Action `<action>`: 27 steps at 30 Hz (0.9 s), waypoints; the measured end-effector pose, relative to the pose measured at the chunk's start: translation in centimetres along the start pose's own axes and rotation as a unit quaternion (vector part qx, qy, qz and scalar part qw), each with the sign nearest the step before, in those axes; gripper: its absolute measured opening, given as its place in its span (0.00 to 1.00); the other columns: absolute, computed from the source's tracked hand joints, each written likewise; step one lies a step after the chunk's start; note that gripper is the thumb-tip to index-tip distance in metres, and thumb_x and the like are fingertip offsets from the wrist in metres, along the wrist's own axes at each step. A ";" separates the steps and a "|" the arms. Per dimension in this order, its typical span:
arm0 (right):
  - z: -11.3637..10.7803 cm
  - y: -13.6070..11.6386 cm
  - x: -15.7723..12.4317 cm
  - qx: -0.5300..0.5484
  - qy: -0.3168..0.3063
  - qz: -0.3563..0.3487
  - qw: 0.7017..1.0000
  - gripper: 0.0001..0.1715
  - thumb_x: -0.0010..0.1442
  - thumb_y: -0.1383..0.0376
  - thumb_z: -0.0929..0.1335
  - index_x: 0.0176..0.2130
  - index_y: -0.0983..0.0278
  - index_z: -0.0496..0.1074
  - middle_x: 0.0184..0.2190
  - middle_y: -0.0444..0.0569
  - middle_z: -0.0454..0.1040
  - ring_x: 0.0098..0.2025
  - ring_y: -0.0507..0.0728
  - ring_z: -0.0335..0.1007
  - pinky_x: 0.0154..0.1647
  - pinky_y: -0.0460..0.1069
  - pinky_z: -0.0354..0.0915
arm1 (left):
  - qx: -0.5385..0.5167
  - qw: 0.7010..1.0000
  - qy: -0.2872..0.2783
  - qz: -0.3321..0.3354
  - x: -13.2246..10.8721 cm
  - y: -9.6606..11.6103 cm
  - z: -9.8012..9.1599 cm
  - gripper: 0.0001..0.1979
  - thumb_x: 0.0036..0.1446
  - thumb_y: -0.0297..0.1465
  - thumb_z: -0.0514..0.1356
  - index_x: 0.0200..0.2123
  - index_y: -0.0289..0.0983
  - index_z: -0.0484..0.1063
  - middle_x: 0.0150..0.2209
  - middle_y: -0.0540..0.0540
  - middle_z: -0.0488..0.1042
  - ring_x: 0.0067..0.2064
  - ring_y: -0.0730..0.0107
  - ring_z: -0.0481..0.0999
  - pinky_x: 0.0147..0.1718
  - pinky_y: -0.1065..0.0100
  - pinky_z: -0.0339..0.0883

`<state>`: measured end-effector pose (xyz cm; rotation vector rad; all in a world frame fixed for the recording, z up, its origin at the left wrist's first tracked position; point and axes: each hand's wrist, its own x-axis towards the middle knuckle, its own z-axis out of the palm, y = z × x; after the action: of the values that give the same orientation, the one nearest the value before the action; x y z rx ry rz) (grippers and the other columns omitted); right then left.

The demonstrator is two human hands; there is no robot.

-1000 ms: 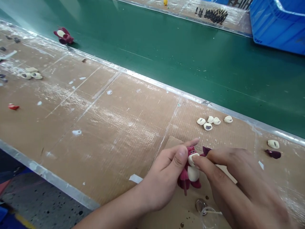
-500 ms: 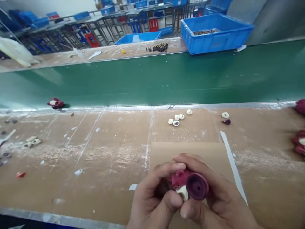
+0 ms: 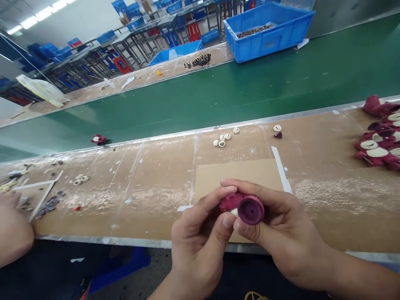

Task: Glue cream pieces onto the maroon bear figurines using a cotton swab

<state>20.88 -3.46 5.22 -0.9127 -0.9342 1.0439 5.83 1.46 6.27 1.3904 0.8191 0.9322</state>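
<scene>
A small crimson toy figure (image 3: 229, 201) with a cream-coloured part is held between both hands over the bench. Its round, hollow dark purple end (image 3: 251, 210) faces me. My left hand (image 3: 198, 237) is closed on the figure's left side, thumb at the cream part. From the other side my right hand (image 3: 286, 227) grips it, with its thumb just below the purple end. Both thumbs cover most of the cream part. Beneath the hands lies a plain cardboard sheet (image 3: 231, 173).
Several cream oval pieces (image 3: 221, 143) lie beyond the sheet. Crimson toy parts (image 3: 376, 152) are heaped at right; another one (image 3: 99, 139) sits on the green belt (image 3: 175, 106). A blue bin (image 3: 268, 43) stands behind. Another person's arm (image 3: 14, 233) reaches in at left.
The view has tilted and shifted, bringing the bench's front edge, the heap at right and another person's arm into sight. Both hands still hold the toy; less of its cream part shows.
</scene>
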 end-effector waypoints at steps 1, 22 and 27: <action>0.1 -0.2 -0.1 0.015 0.002 0.000 1.000 0.27 0.67 0.71 0.76 0.57 0.42 0.81 0.55 0.38 0.82 0.53 0.50 0.82 0.54 0.39 0.77 | 0.010 1.000 0.002 0.011 -0.2 0.2 0.1 0.12 0.69 0.34 0.70 0.52 0.57 0.86 0.48 0.55 0.88 0.48 0.71 0.87 0.50 0.76 0.80; -1.9 0.1 -4.0 -0.431 0.118 -0.207 0.870 0.19 0.75 0.61 0.72 0.60 0.65 0.75 0.52 0.51 0.73 0.54 0.52 0.75 0.60 0.43 0.75 | -0.225 0.941 -0.108 -0.229 1.6 -0.3 1.4 0.18 0.62 0.42 0.75 0.52 0.42 0.84 0.36 0.48 0.82 0.33 0.76 0.80 0.34 0.77 0.74; -2.4 0.7 -4.4 -0.441 0.110 -0.223 0.862 0.21 0.74 0.65 0.72 0.64 0.65 0.73 0.53 0.52 0.72 0.52 0.54 0.77 0.54 0.45 0.78 | -0.141 0.977 -0.067 -0.143 0.7 -0.9 2.0 0.17 0.64 0.45 0.73 0.51 0.44 0.83 0.46 0.45 0.85 0.46 0.65 0.85 0.45 0.71 0.79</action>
<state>21.95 -7.88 2.99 -1.4294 -1.3707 0.0521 7.97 1.27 5.50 1.0445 0.7311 0.6922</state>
